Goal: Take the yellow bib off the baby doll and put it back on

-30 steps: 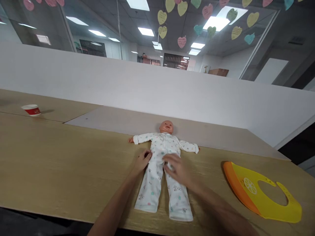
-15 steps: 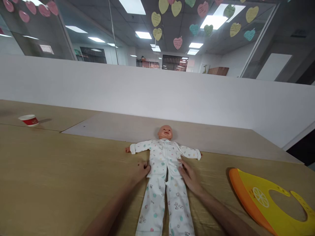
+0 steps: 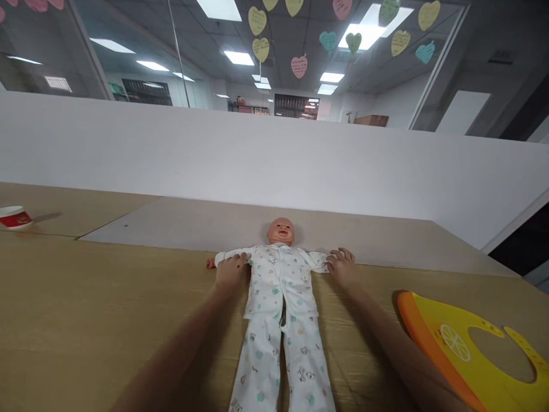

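A baby doll point(image 3: 281, 232) lies on its back on the table in the middle of the head view, arms stretched out to both sides. It wears a white patterned pajama top point(image 3: 281, 280) and matching pants point(image 3: 259, 355). My left hand point(image 3: 231, 270) is closed over the sleeve on the left, with its fingertips close to the armpit. On the other side my right hand point(image 3: 342, 268) grips the right sleeve point(image 3: 317, 261) near the cuff, covering the doll's hand there. The doll's other hand point(image 3: 210, 263) shows past my left hand.
A yellow and orange bib point(image 3: 467, 349) lies at the right on the table point(image 3: 107, 320). At the far left stands a red and white paper cup point(image 3: 15, 217). A white low wall point(image 3: 257, 160) with glass above it, bearing heart-shaped notes, runs behind the table.
Both hands have moved up from the sides of the doll's top to its sleeves and taken hold there. The view has shifted slightly to the right.
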